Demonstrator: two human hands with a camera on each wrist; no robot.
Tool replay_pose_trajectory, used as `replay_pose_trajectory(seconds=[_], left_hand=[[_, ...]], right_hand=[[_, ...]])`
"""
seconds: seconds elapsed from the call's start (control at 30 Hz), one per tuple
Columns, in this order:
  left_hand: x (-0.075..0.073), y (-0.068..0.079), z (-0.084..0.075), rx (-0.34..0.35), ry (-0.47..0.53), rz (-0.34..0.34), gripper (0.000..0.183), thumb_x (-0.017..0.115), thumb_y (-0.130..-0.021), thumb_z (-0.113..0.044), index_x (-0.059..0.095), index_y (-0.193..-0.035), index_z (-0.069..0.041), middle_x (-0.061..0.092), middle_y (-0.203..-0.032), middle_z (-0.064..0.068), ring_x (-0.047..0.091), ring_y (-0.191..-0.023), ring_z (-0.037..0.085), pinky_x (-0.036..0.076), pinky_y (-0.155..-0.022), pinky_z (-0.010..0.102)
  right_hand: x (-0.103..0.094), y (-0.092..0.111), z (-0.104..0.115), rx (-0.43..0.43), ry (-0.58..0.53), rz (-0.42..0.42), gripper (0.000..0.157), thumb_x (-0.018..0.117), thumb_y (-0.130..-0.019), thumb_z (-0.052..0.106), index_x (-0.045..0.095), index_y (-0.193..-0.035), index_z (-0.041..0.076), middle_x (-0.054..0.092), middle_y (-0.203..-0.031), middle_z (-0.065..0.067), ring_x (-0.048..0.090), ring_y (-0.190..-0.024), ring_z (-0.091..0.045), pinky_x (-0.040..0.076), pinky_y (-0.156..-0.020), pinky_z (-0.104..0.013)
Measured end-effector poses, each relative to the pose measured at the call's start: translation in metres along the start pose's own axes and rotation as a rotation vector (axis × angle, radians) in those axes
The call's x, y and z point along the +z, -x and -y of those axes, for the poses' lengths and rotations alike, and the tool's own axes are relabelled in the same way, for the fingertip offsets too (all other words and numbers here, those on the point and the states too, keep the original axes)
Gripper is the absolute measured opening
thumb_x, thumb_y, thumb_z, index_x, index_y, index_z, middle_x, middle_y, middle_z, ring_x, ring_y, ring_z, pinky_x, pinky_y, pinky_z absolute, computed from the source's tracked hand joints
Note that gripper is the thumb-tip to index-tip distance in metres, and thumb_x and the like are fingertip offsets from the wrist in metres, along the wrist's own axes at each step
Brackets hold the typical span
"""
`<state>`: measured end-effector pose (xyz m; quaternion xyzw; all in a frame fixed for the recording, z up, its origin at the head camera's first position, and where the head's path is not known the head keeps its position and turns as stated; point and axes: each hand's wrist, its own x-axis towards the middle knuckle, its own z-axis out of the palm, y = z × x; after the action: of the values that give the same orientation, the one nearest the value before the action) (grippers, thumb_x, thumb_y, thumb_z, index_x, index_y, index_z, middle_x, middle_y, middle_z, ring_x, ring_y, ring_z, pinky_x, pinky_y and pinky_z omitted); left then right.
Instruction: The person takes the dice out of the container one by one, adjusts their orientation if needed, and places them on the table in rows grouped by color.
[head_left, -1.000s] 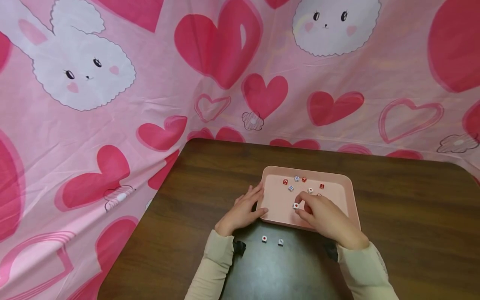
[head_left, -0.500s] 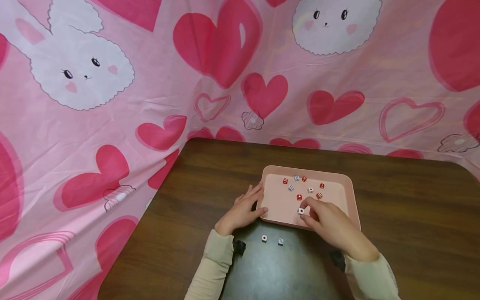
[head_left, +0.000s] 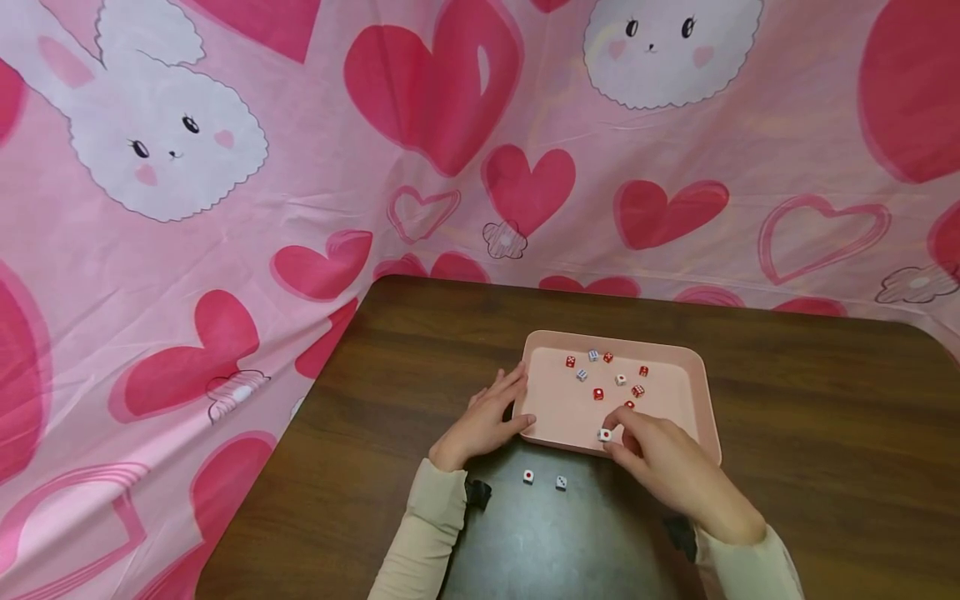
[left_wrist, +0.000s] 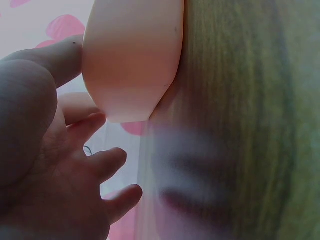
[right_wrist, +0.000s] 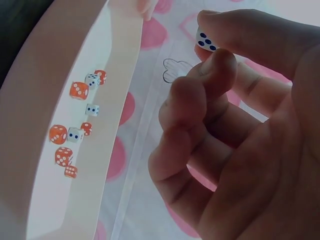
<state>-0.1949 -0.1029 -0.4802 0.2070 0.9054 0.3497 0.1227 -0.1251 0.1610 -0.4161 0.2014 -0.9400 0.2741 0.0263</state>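
My right hand (head_left: 671,467) pinches a white die (head_left: 604,435) between thumb and index finger, over the near edge of the pink tray (head_left: 555,408). In the right wrist view the same die (right_wrist: 206,41) shows dark pips, clear of the tray wall. At the tray's left end my left hand (head_left: 486,423) touches the rim, fingers spread and thumb by the near left corner. Red dice, among them one (head_left: 597,394) near the tray's middle, lie scattered with a few white ones (head_left: 620,380). Two other white dice (head_left: 528,477) (head_left: 561,483) sit on the table in front of the tray.
The dark wooden table (head_left: 435,333) extends around the tray on all sides. Behind it and to the left hangs a pink cloth (head_left: 300,167) with hearts and rabbit faces. A greyish sheen (head_left: 555,550) lies on the table's near part.
My right hand has drawn toward the tray's near edge with the white die pinched, uncovering red dice behind it. My left hand stays at the tray's left end.
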Motion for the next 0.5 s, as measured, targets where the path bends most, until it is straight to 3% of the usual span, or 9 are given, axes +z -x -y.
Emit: replay_pose_trajectory(seconds=[0.5], left_hand=[[0.001, -0.001, 0.0, -0.021, -0.012, 0.001, 0.073, 0.061, -0.093, -0.04, 0.027, -0.153, -0.016, 0.013, -0.162, -0.01, 0.008, -0.151, 0.025, 0.008, -0.118, 0.058]], right_hand=[[0.008, 0.011, -0.003, -0.042, -0.015, -0.013, 0.018, 0.072, -0.083, 0.013, 0.06, -0.093, 0.023, 0.037, -0.06, 0.02, 0.034, -0.055, 0.006, 0.032, -0.054, -0.018]])
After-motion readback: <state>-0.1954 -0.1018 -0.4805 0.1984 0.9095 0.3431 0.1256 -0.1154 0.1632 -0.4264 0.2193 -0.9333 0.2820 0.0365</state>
